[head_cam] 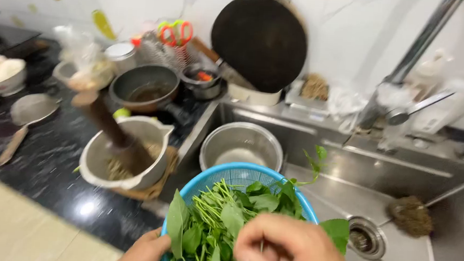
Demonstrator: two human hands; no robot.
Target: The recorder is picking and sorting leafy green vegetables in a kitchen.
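A blue plastic colander point(240, 174) full of green leafy stalks point(222, 220) sits at the bottom centre, over the edge of the steel sink point(346, 168). My left hand point(143, 250) grips the colander's near left rim from below. My right hand point(289, 247) rests on top of the greens with its fingers curled down into the leaves. Beyond the colander, a steel bowl point(242, 144) stands in the sink.
On the black counter to the left stand a stone mortar with a wooden pestle point(125, 151), a dark pan point(144, 89), a ladle point(29, 112) and a white bowl point(2, 73). A round dark board point(259, 42) leans on the wall. Tap point(405, 65), drain point(365, 238) and scrub brush point(411, 215) lie right.
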